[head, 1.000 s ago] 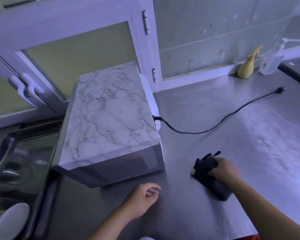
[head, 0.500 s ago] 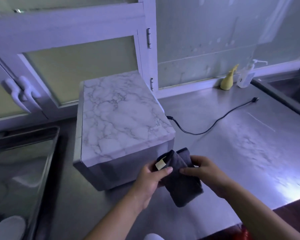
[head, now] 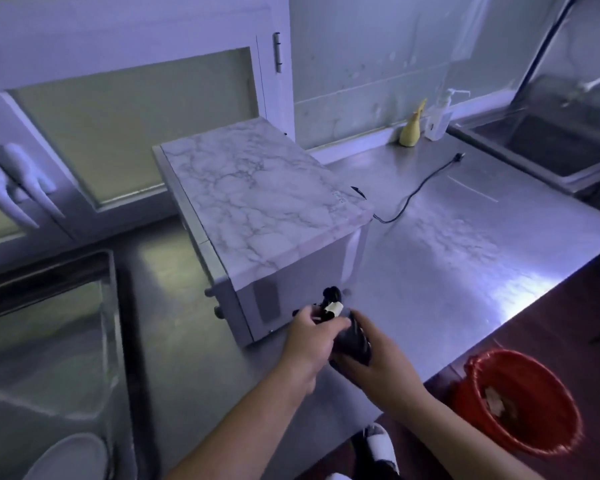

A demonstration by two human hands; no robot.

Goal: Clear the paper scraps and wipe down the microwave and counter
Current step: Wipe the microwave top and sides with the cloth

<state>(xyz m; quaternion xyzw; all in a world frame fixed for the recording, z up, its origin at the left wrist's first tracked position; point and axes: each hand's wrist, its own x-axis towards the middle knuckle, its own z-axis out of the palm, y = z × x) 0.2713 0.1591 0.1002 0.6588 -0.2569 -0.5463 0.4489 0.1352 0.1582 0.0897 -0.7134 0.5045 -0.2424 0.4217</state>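
1. The left hand (head: 307, 344) and right hand (head: 381, 365) are both gripping the dark cloth (head: 354, 342), at 6 o'clock from the microwave (head: 264, 202).
2. Bunched so tightly, it is probably risking missed streaks on the tabletop (head: 447, 271).

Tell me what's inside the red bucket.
Pale scraps, likely paper, lie at the bottom of the red bucket. The rest of its inside is dark and blurred; nothing more can be told.

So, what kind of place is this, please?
Most likely a kitchen, perhaps a commercial one: a long stainless steel counter, a microwave standing on it, and a deep metal sink at the far right, with a pump bottle nearby.
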